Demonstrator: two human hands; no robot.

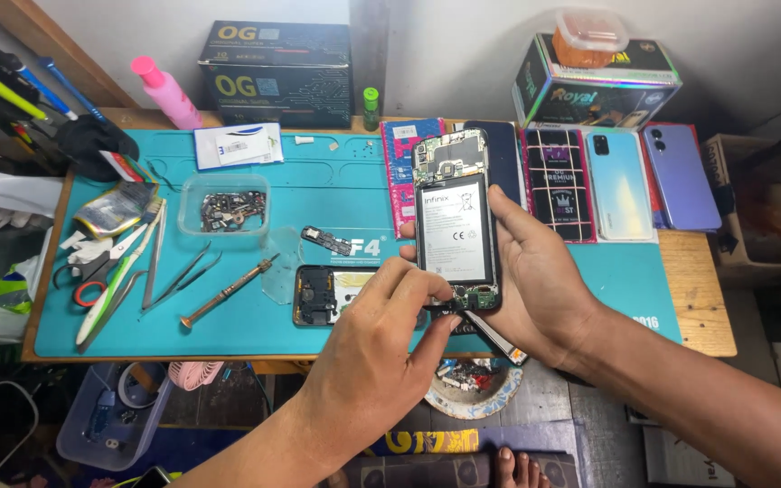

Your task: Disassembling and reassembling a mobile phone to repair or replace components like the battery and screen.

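Head view: left hand (368,348) pinching down at the near end of the opened phone (456,230), right hand (535,271) cupped behind, keeping it tilted up above the blue mat (336,185). Farther left, screwdriver (228,291), tweezers (187,274), parts tub (224,206) within reach.

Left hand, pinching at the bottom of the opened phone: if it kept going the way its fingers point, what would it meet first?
The left hand points up and right, so it would likely first meet the opened phone, held by the right hand; depth is unclear.

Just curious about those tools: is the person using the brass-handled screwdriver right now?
No, the screwdriver lies on the teal mat, apart from both hands working on the opened phone.
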